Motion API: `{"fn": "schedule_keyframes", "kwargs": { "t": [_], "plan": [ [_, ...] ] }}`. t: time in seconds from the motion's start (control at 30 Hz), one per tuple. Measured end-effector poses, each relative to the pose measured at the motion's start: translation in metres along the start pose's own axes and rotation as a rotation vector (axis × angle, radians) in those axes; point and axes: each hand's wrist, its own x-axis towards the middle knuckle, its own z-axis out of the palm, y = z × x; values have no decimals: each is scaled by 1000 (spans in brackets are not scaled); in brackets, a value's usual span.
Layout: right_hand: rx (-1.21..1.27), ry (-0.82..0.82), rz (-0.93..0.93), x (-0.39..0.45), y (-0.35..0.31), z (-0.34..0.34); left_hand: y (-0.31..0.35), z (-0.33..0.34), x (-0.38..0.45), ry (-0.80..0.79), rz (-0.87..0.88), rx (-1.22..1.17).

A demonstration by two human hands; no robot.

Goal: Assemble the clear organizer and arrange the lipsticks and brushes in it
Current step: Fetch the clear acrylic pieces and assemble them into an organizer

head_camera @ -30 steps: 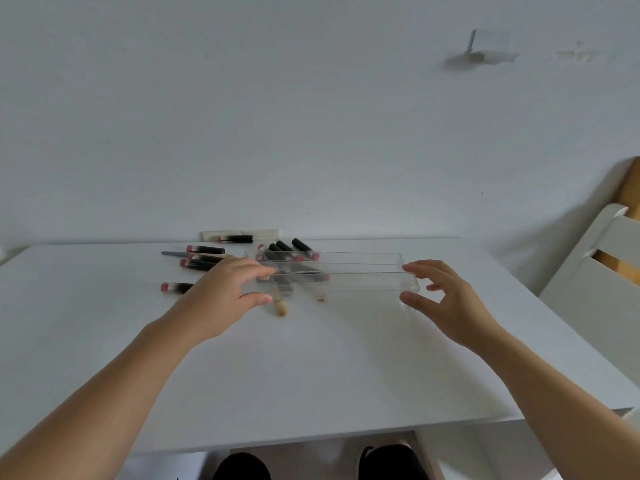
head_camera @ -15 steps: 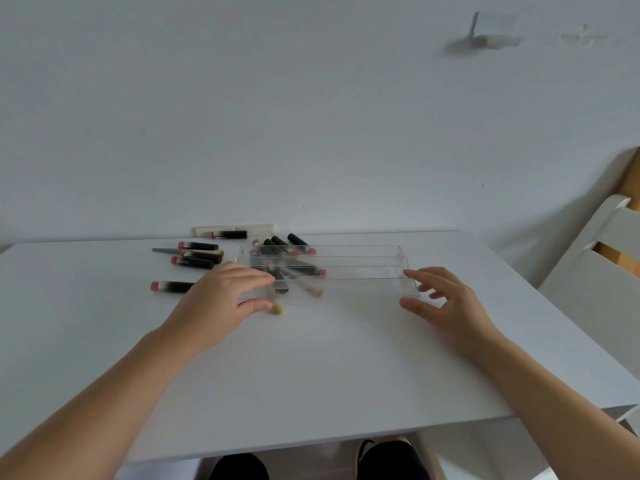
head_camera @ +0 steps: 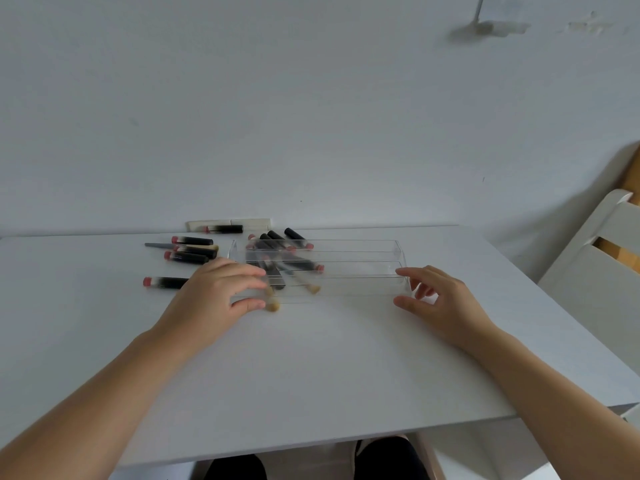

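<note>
A long clear plastic organizer [head_camera: 346,268] lies on the smooth white bench [head_camera: 311,368], toward 12 o'clock. The left hand [head_camera: 214,299] holds its left end, fingers curled on the rim. The right hand [head_camera: 440,299] is loose at the right end. Black lipsticks [head_camera: 188,252] with pink tips lie at 11 o'clock. The wall [head_camera: 277,116] is plain white.
</note>
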Motion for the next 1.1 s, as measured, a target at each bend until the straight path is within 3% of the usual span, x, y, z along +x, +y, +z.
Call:
{"fn": "schedule_keyframes", "kwargs": {
  "t": [0.33, 0.4, 0.5, 0.6, 0.67, 0.8, 1.1],
  "plan": [
    [-6, 58, -38, -8, -1, 1, 3, -3, -3, 63, 14, 17],
    [-11, 56, -37, -9, -2, 1, 0, -4, -5, 136, -60, 8],
    [-7, 53, -38, -9, -5, 1, -3, -5, -10, 241, -323, -75],
    [27, 92, -41, -10, -11, -1, -7, 1, -12, 213, -596, -185],
    [107, 159, 23, -8, -12, -3, -10, 3, -12, 161, -686, -233],
    [96, 116, 222, 2, -9, 1, -9, 8, -10, 73, -741, -254],
    [-21, 67, 251, 5, -11, 8, -9, 6, -11, 53, -786, -298]
  ]
}}
